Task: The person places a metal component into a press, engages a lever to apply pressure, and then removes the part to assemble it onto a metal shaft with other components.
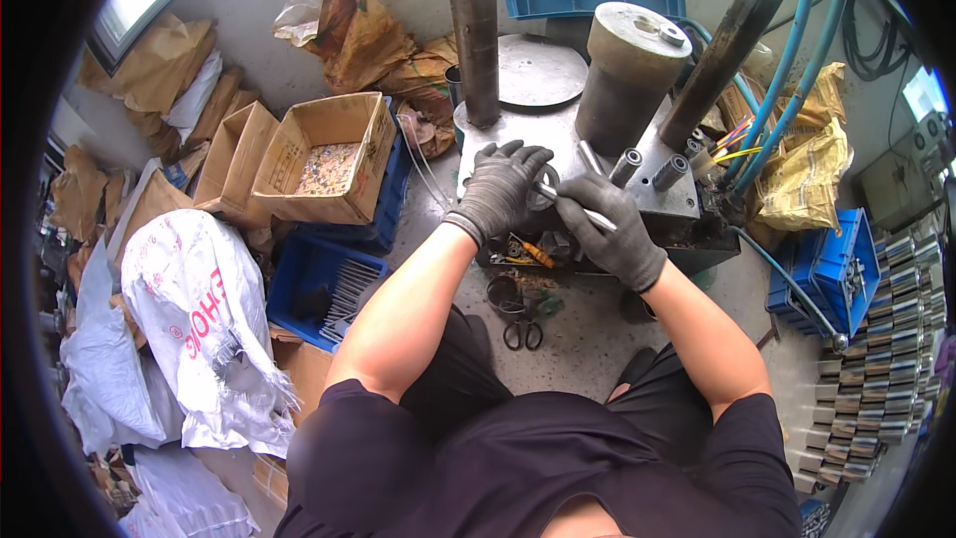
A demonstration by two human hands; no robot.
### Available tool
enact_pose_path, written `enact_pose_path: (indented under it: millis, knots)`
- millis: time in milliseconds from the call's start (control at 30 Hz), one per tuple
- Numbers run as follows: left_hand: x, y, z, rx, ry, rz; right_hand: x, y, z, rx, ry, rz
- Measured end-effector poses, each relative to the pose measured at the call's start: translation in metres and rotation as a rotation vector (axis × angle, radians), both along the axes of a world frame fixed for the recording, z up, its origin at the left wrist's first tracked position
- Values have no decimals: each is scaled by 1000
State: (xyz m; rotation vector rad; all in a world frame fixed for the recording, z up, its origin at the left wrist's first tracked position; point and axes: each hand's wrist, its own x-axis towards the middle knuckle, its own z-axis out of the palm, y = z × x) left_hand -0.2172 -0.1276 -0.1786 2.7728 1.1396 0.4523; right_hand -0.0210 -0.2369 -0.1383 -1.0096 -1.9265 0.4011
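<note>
Both hands wear grey work gloves over the front edge of a grey metal machine plate [558, 132]. My right hand [615, 222] is closed round a slim silver metal rod [597, 220], which slants up to the left. Its far end reaches a round metal ring [539, 195] beside my left hand. My left hand [501, 184] lies with its fingers stretched forward and close together, against the ring; its palm side is hidden, so I cannot tell if it grips the ring. Just beyond my right hand stand short steel cylinders [627, 167] with hollow ends.
A thick steel column [472, 30] and a large cylinder [632, 70] rise from the plate. Scissors [522, 333] lie on the floor below. A cardboard box [329, 159] and a blue bin of rods [324, 289] stand left; blue crates [832, 274] and stacked metal parts [881, 359] stand right.
</note>
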Motion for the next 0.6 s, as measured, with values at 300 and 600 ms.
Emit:
enact_pose_path:
  millis: [300, 600]
  knots:
    - [46, -63, 19, -85, -397, -351, 51, -61, 23, -78, 121, 12]
    - [102, -148, -14, -1396, -743, -361, 86, -79, 37, -515, 30, -184]
